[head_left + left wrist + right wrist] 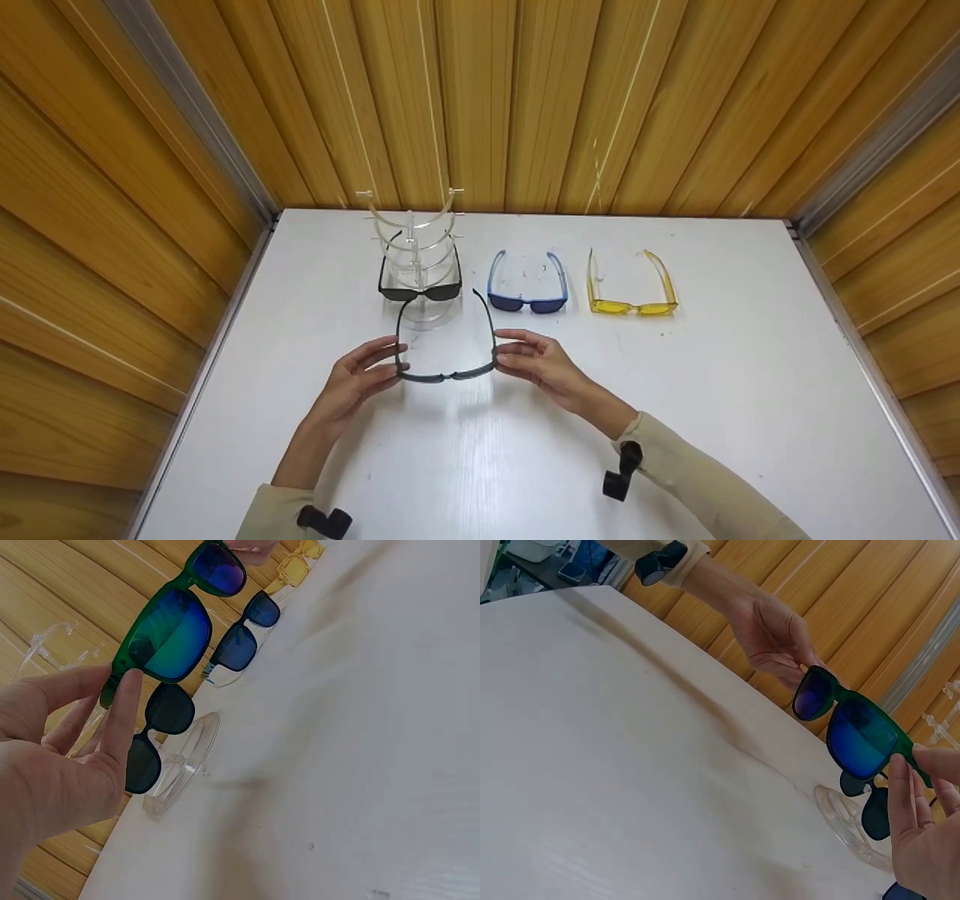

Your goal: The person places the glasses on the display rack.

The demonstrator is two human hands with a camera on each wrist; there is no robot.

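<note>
Both hands hold one pair of dark green sunglasses (448,376) with mirrored blue-green lenses, raised above the white table, temples unfolded toward the stand. At the left hinge my left hand (357,381) pinches the frame between thumb and fingers. On the opposite side, my right hand (546,369) pinches the other temple near its hinge. Just beyond is a clear display stand (414,238) with several curved tiers. Black sunglasses (420,293) sit on a low tier of it, above the round base (196,757). The stand's upper tiers hold nothing.
Blue sunglasses (527,304) lie with temples unfolded on the table (675,420), right of the stand. Farther right lie yellow sunglasses (634,307). Wood-patterned panels (480,105) enclose the back and sides. A phone (572,571) shows beyond the table in the right wrist view.
</note>
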